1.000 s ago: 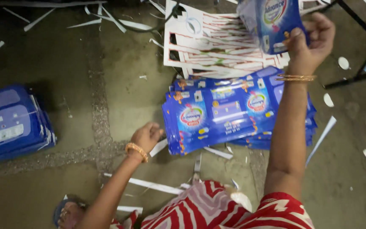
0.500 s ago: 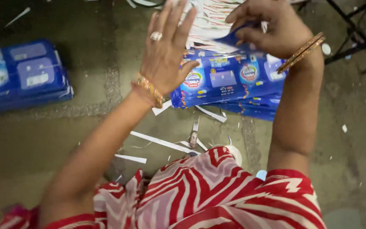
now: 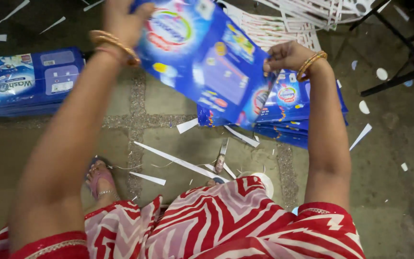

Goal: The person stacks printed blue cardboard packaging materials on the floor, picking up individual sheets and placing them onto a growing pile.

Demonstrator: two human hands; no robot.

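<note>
Single head-worn view, looking steeply down, close over the hands (image 3: 288,55) and lap, floor (image 3: 168,100) beyond

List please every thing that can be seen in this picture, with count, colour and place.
printed flat carton: one, blue, held up between both hands
carton stack under it: one pile, blue, on the floor, centre right
second carton stack: one pile, blue, floor, far left
white die-cut sheets: a heap, top centre
paper strips: many, white, scattered on the floor
black stand legs: top right
floor: grey-brown concrete
left hand: grips the carton's upper left edge
right hand: grips its right edge
</note>
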